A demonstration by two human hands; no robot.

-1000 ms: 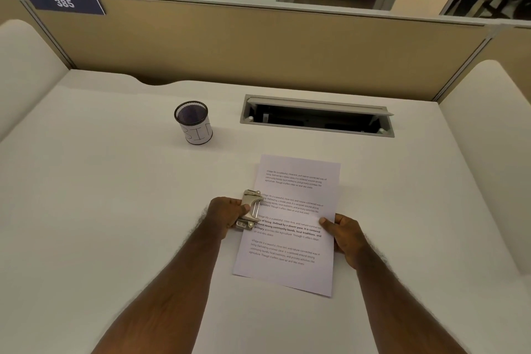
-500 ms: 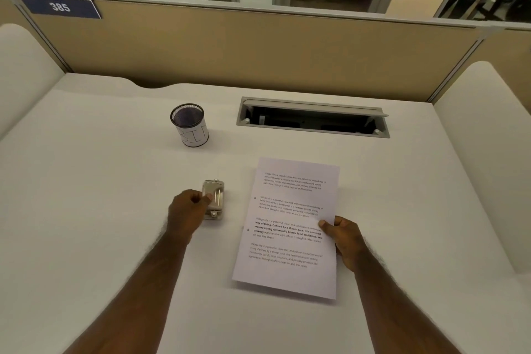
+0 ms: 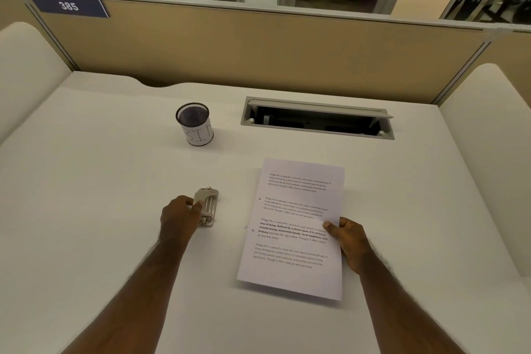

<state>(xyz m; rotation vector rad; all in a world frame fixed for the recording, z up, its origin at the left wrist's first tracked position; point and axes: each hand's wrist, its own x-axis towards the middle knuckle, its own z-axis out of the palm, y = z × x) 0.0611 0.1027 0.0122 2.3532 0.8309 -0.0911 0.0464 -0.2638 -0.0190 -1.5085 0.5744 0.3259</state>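
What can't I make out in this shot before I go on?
All in the head view:
- How the left hand holds the punch: the hand's back hides its fingertips, so grip or mere touch is unclear.
- Fingers of the right hand: under the paper.
- Print on the paper: too small to read.
- Inside of the cup: too dark to see.
- Inside of the hatch: in shadow.

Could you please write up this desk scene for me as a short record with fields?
Left hand: holds the metal hole punch, which rests on the desk, apart from the printed sheet
Right hand: pinches the printed sheet's right edge, thumb on top
Sheet marks: two small dark dots near its left edge
Mesh cup: upright, lettered BIN, behind the punch
Cable hatch: lid open
Sign: 385
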